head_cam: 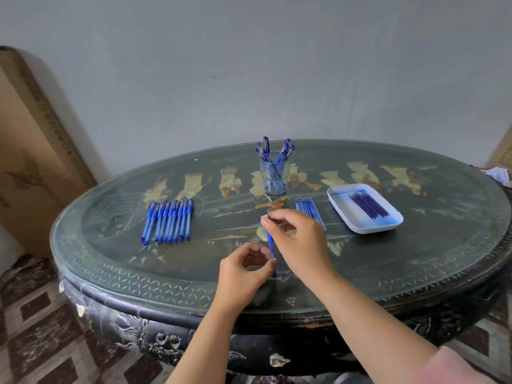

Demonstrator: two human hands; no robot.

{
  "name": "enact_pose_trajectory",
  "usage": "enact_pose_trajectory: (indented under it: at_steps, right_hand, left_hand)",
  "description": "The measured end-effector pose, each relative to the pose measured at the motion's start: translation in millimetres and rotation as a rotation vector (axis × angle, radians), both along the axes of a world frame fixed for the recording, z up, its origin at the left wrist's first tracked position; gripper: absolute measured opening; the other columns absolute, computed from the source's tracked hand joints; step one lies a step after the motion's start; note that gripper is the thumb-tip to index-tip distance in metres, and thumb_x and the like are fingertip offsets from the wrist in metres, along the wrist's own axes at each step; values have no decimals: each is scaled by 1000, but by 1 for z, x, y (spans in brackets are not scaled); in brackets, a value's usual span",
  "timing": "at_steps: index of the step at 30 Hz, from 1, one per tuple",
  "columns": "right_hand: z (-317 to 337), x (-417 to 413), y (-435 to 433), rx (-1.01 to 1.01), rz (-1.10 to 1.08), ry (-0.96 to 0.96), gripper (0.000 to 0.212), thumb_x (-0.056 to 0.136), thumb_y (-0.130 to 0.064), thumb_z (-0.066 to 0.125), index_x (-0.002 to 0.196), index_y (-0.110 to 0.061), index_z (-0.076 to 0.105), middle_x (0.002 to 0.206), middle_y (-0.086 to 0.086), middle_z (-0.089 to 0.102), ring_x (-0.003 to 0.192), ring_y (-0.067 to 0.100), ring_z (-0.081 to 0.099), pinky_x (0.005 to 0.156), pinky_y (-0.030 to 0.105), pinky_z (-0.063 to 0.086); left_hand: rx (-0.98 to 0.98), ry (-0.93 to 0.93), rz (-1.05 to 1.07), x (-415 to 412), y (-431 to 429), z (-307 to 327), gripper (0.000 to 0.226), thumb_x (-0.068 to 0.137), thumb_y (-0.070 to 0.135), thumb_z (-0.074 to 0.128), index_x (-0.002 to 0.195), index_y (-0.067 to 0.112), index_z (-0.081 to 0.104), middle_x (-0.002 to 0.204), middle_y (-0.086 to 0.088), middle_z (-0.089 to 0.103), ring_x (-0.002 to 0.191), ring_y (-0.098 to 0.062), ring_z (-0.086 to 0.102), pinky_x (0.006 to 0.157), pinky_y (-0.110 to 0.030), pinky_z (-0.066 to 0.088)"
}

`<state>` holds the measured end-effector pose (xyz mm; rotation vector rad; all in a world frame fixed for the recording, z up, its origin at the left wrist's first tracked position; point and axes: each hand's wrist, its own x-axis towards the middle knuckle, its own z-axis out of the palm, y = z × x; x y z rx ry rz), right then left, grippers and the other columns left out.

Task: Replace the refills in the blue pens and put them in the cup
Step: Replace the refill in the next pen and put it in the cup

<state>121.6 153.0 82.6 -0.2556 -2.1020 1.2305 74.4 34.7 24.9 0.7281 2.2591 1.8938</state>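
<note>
Head view: both forearms reach in over the table [388,259]. The left hand [243,270] pinches the blue pen [271,243] low down, the right hand [299,242] pinches its top, in front of the cup [274,176].

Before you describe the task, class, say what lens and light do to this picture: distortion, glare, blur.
Head view: the wide lens bows the table rim and leans the cardboard box; soft light, faint shadows, pale sheen on the table; cup crisp, held pen slightly soft.
</note>
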Motion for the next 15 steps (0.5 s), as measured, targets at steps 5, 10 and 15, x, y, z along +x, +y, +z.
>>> enact_pose_trajectory:
  at_steps: [5, 10, 15]
  right_hand:
    - [14, -3, 3, -81, 16, -3, 11, 89, -27, 68, 89, -18, 74, 78, -7, 68, 68, 8, 56, 64, 18, 44]
    - [68, 3, 5, -256, 91, 134, 10, 99, -27, 54, 93, -25, 62, 74, 4, 70, 45, 13, 56, 42, 24, 44]
    - [108, 8, 42, -338, 52, 421, 24, 102, -9, 46, 104, -31, 57, 82, 5, 68, 52, 15, 56, 53, 31, 51]
  left_hand:
    - [13, -10, -1, 2, 1, 2, 16, 76, -1, 77, 82, 10, 68, 77, 3, 70, 70, -11, 67, 71, -19, 52]
    - [-1, 1, -17, 5, 0, 2, 19, 77, 0, 76, 80, 17, 68, 77, 2, 71, 73, -12, 68, 71, -16, 52]
    - [0, 3, -25, 6, 1, 2, 19, 77, 2, 76, 79, 19, 68, 79, 3, 72, 76, -13, 69, 68, -19, 53]
